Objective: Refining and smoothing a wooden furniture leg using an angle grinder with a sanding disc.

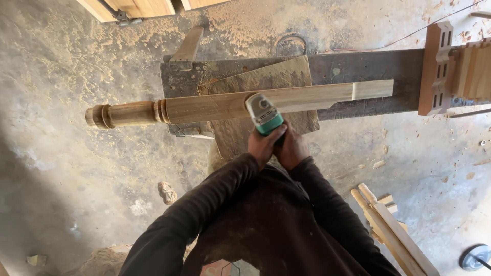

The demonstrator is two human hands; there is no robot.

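A long wooden furniture leg (215,106) with a turned, rounded end at the left lies across a dark workbench (358,69). A green and grey angle grinder (264,114) rests its head on the leg's flat middle face. My left hand (263,145) and my right hand (291,148) sit side by side, both wrapped around the grinder's handle. Dark long sleeves cover both my arms.
A sheet of brown board (266,76) lies under the leg. Stacked carved wood pieces (450,69) stand at the bench's right end. Wooden slats (394,230) lie on the sawdust-strewn concrete floor at lower right, near a round grey disc (474,257). A stone (166,192) sits at my left.
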